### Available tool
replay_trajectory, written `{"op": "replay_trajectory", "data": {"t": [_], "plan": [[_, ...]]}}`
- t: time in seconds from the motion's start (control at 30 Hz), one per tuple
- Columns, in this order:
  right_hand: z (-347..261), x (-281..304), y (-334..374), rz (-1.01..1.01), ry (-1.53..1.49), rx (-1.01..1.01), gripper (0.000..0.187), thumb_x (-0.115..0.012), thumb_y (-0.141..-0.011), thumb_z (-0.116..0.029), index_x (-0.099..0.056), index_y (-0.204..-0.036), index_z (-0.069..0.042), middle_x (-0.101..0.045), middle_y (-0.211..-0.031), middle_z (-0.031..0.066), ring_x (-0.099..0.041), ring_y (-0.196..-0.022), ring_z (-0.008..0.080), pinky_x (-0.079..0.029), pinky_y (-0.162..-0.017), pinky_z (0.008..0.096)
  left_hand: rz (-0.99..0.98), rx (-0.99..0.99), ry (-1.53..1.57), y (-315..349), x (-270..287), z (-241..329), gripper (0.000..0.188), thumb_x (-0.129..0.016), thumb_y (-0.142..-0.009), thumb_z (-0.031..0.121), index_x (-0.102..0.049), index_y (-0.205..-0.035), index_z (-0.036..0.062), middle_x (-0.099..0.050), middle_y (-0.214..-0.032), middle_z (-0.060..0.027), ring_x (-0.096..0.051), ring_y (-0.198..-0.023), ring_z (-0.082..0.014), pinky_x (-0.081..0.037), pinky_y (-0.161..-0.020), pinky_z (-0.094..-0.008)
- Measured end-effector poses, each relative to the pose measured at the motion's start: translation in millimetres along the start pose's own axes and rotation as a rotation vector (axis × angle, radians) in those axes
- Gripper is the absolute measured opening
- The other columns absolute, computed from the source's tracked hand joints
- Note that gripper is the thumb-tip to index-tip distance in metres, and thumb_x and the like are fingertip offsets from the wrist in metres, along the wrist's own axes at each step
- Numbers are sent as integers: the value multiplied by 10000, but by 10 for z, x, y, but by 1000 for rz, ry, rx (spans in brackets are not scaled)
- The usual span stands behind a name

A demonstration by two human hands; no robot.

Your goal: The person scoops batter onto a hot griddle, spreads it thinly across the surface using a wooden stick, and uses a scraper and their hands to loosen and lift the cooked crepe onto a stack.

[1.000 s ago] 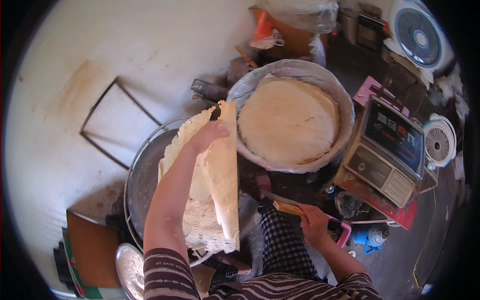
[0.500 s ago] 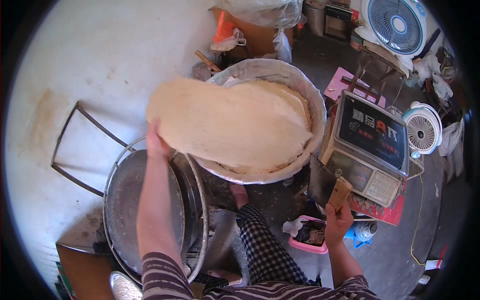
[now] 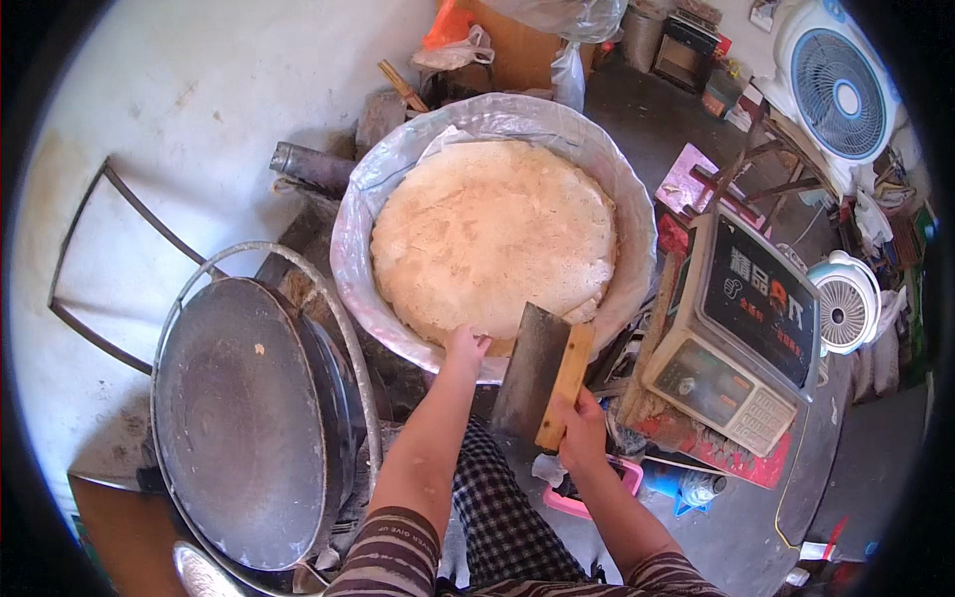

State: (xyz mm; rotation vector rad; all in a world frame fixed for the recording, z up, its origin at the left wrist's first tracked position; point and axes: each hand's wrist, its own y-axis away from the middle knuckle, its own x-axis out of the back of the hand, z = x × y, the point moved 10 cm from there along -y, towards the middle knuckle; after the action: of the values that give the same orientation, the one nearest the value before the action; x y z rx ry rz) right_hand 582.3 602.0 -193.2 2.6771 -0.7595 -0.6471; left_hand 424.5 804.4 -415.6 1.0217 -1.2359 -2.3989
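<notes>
A large round, pale-brown flatbread [image 3: 492, 234] lies flat on top in a wide basin lined with clear plastic [image 3: 350, 269]. At its near edge is my left hand [image 3: 466, 350], fingers pressed together; whether they pinch the bread's edge cannot be made out. My right hand [image 3: 582, 430] grips the wooden handle of a broad scraper [image 3: 527, 373]. The scraper's wide dark metal blade is tilted and overlaps the basin's near rim in view. To the left of the basin stands a round, dark griddle [image 3: 244, 418] inside a metal ring.
A digital scale [image 3: 731, 308] stands on a red-topped stand at right. Beyond it are a large fan [image 3: 841, 90] and a small fan [image 3: 844, 298]. A pink tub [image 3: 629, 478] and a blue-based flask [image 3: 701, 488] sit low at right. A bent metal frame [image 3: 80, 239] leans against the wall.
The flatbread my left hand held up over the basin now lies flat in it. My left hand came right to the near edge. My right hand brought the scraper left toward the basin.
</notes>
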Motion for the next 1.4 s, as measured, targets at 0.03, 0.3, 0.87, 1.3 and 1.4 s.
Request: {"op": "replay_trajectory", "data": {"t": [0.03, 0.3, 0.87, 1.3, 1.4], "plan": [[128, -31, -115, 24, -135, -78, 326, -576, -861, -13, -553, -1187, -6, -619, -1027, 42, -605, -905, 148, -484, -815, 292, 3, 7, -38, -35, 5, -20, 264, -465, -902, 118, -476, -1153, 35, -559, -1144, -163, -558, -1035, -337, -464, -922, -518], [653, -164, -943, 12, -538, -290, 255, -509, -899, -43, -523, -1145, 20, -608, -1065, 120, -615, -970, 250, -516, -857, 386, 22, 204, 115, 1018, -133, -25, 286, -476, -934, 124, -492, -1198, 17, -562, -1178, -146, -540, -1101, -269, -484, -907, -398], [1405, -1228, 2198, -1132, 766, -195, 200, -498, -962, -187, -641, -994, -50, -662, -781, 66, -640, -634, 112, -515, -537, 238, 686, -951, -1864, 6080, 4354, 253, 644, -661, -773, 278, -441, -1336, 55, -436, -1341, -225, -380, -1271, -416, -301, -1028, -545], [2611, -1646, 4456, -1808, 1082, -245, 186, -516, -920, -188, -634, -914, -45, -642, -727, 85, -640, -632, 174, -522, -587, 312, 734, -965, -1118, 6191, 5320, 541, 137, -539, -889, 101, -613, -913, -12, -598, -840, -121, -532, -755, -248, -432, -722, -346], [2870, -1440, 4591, -1577, 800, -843, 278, -470, -971, -233, -577, -1176, -78, -637, -950, 68, -627, -827, 167, -550, -650, 321, 353, -889, -538, 6401, 4145, 486, 187, -490, -972, 173, -568, -928, 8, -534, -783, 10, -432, -678, -88, -367, -572, -277]]}}
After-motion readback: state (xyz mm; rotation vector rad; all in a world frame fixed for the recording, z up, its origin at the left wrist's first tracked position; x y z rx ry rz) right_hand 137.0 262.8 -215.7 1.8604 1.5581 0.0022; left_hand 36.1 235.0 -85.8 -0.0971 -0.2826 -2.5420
